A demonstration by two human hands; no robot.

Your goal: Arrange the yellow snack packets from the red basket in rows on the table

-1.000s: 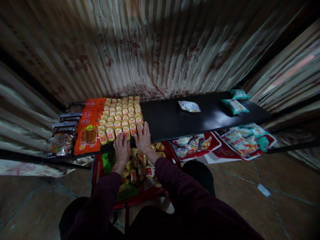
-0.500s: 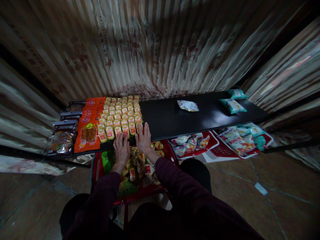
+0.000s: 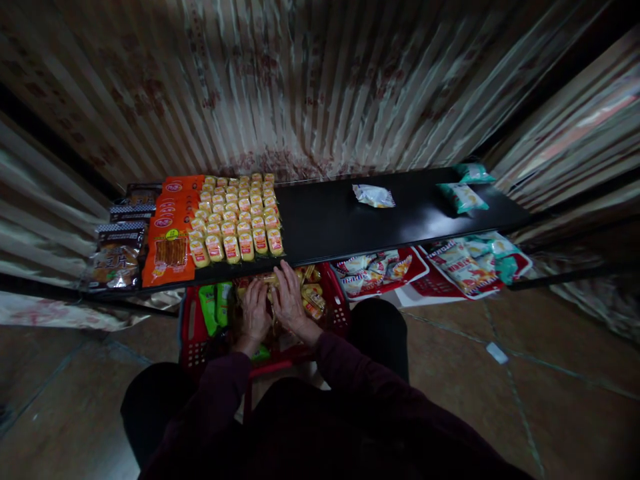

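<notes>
My left hand (image 3: pixel 255 311) and my right hand (image 3: pixel 289 299) rest side by side, palms down, on the yellow snack packets (image 3: pixel 310 299) piled in a red basket (image 3: pixel 193 333) below the shelf edge. Their fingers lie spread over the packets; whether they grip any is hidden. Just above them, on the black shelf (image 3: pixel 350 223), stand neat rows of small yellow packets (image 3: pixel 239 220). Left of those lie orange snack packs (image 3: pixel 170 250) and dark packs (image 3: pixel 117 257).
A white packet (image 3: pixel 373 195) and green packets (image 3: pixel 463 195) lie farther right on the shelf. Red-and-white snack bags (image 3: pixel 465 270) fill the lower shelf at right. Green packs (image 3: pixel 213 303) sit in the basket's left side. Striped curtains hang behind. Tiled floor surrounds me.
Both hands drew back from the front row of yellow packets on the shelf and came down into the red basket.
</notes>
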